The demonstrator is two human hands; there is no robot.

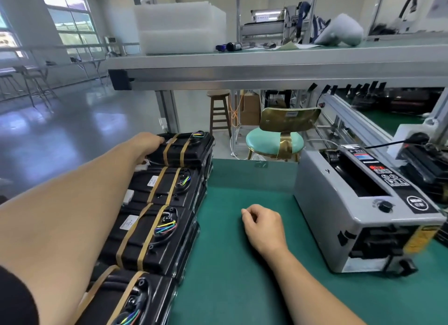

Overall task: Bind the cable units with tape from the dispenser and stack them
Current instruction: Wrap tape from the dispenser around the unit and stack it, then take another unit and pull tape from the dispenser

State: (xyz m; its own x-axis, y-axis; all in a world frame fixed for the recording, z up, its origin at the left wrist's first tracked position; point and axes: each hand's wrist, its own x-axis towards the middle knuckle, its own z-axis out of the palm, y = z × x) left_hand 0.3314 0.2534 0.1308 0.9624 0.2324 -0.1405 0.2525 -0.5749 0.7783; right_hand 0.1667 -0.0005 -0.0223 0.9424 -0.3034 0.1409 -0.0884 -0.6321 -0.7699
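Green mat (242, 288) covers the workbench up front. Past its far edge there's a mint-cushioned chair with a gold metal back (274, 140), and left of it a tall brown wooden stool (219, 111), with brown cardboard boxes (251, 109) behind. Up top, a long grey metal shelf (266, 58) carries stacked white foam blocks (179, 26), a small black cylinder (234, 46) beside them and a pale foam roll (339, 30) further right. Glossy grey floor (72, 130) off left, under large windows (72, 21).

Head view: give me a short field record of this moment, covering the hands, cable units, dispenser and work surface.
left hand: grips the end of the far cable unit, which lies on top of its stack
right hand: loosely curled, holding nothing, resting on the green mat
cable units: black, two tan tape bands each, stacked in a row along the mat's left edge
tape dispenser: grey, on the right, untouched
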